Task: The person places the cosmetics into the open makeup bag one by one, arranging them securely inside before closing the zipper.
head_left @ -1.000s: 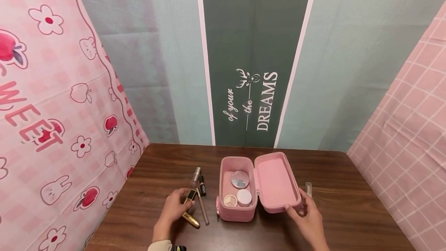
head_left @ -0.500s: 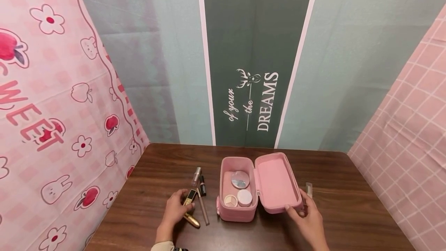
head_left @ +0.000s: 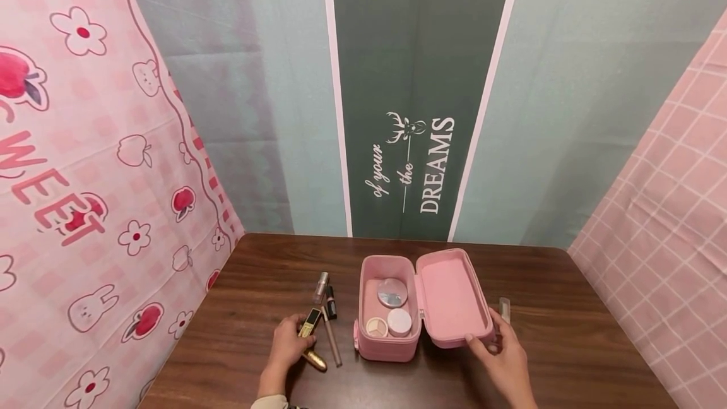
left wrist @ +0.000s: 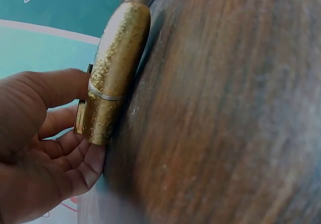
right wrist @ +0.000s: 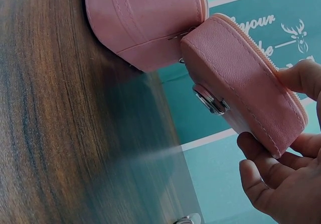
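Note:
My left hand (head_left: 288, 341) pinches a black-and-gold lipstick (head_left: 310, 323) between thumb and fingers, low at the table's left side. Just in front of it lies a speckled gold tube (left wrist: 118, 58) with a silver ring, which hides much of the lipstick in the left wrist view. At the other side, my right hand (head_left: 501, 355) holds the hinged-back lid (right wrist: 246, 83) of a pink cosmetic case (head_left: 389, 351), thumb on its zipped rim and fingers underneath. Inside the case lie a round shiny compact (head_left: 392, 293), a white-lidded jar (head_left: 399, 321) and a three-part round palette (head_left: 377, 328).
Between left hand and case lie a slim brown pencil (head_left: 332, 339), a black tube (head_left: 330, 302) and a clear silver-capped tube (head_left: 320, 286). Another clear tube (head_left: 504, 308) is beyond the right hand. Printed cloths hang around the wooden table (head_left: 267, 257).
My left hand has shifted very slightly to the right, still at the lipstick. The right hand and the lid stay where they were.

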A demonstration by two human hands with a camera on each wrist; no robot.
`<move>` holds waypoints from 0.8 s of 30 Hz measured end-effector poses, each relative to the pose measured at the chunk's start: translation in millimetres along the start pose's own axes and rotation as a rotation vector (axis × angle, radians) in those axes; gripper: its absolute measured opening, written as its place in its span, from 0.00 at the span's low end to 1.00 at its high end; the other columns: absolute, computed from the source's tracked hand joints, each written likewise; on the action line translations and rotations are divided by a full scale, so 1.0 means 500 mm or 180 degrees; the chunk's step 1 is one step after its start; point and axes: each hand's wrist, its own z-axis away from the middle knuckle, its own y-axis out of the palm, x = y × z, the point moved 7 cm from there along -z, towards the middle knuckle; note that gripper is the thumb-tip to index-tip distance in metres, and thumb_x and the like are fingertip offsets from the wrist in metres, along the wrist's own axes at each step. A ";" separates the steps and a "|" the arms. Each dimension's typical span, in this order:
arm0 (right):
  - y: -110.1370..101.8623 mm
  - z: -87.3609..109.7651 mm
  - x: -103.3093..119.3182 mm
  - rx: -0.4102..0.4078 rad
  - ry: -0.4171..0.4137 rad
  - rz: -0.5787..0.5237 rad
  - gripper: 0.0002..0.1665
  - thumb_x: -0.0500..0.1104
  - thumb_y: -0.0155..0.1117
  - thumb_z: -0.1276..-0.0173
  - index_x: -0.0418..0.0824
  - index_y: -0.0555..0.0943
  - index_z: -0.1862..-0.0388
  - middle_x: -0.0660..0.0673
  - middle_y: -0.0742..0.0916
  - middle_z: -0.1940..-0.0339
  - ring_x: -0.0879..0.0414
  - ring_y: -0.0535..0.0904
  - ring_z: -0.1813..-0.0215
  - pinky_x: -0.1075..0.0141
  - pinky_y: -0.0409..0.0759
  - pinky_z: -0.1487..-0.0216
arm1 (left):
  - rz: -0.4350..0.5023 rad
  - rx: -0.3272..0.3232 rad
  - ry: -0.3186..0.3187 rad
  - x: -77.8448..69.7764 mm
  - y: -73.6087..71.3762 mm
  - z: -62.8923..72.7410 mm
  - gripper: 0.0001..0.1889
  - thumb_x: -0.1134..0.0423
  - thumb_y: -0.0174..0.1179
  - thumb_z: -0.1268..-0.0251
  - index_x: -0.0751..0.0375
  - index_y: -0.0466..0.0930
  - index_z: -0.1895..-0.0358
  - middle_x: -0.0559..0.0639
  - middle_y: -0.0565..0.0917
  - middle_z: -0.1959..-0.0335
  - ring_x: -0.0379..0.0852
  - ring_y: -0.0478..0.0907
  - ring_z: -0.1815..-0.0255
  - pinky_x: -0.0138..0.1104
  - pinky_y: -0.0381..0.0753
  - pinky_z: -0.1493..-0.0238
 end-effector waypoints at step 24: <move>-0.003 0.004 0.004 -0.0070 -0.0049 -0.0044 0.39 0.39 0.72 0.48 0.31 0.68 0.38 0.33 0.80 0.52 0.61 0.75 0.66 0.77 0.73 0.67 | -0.0167 -0.1004 -0.0141 -0.018 -0.028 0.018 0.15 0.64 0.66 0.61 0.61 0.80 0.64 0.47 0.73 0.73 0.47 0.71 0.74 0.41 0.69 0.73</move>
